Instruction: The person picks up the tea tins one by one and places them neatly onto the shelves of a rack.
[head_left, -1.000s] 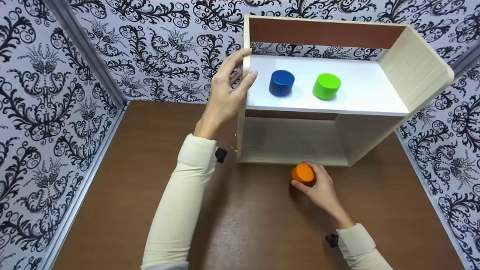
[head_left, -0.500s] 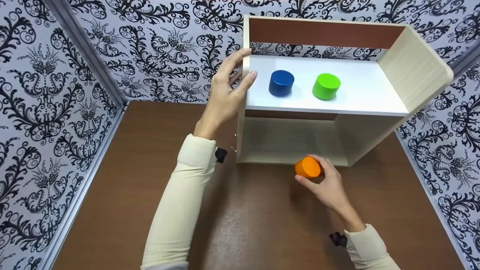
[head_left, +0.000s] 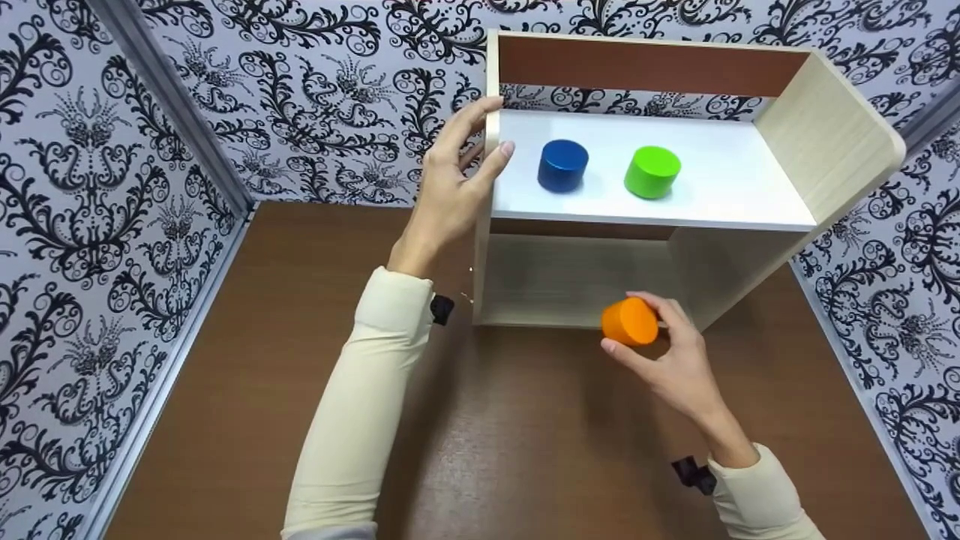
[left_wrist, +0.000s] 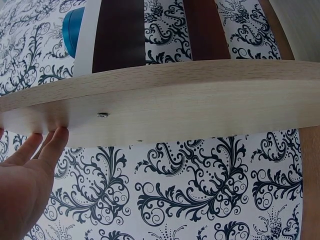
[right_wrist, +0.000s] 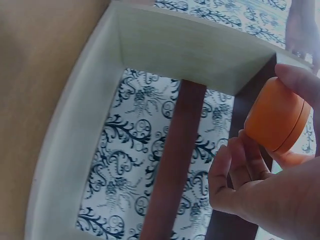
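Note:
In the head view my right hand (head_left: 686,367) pinches an orange cylinder (head_left: 630,322) between thumb and fingers, tilted, in front of the shelf's lower opening. The right wrist view shows the same orange cylinder (right_wrist: 277,115) close up, a groove near one end. My left hand (head_left: 450,176) holds the left side panel (head_left: 492,172) of the wooden shelf, thumb and index fingertip over its front edge. In the left wrist view, fingertips (left_wrist: 61,134) touch the panel's outer face. A blue cylinder (head_left: 562,166) and a green cylinder (head_left: 652,172) stand on the white upper board (head_left: 720,165).
The shelf's lower compartment (head_left: 570,277) has a pale floor. Its tall right panel (head_left: 832,142) rises beside the upper board. Below spreads a brown tabletop (head_left: 510,435). Patterned walls (head_left: 315,97) enclose the back and both sides.
My right hand has lifted the orange cylinder off the tabletop and carried it up and to the right, tilting it. The left hand and the shelf have stayed in place.

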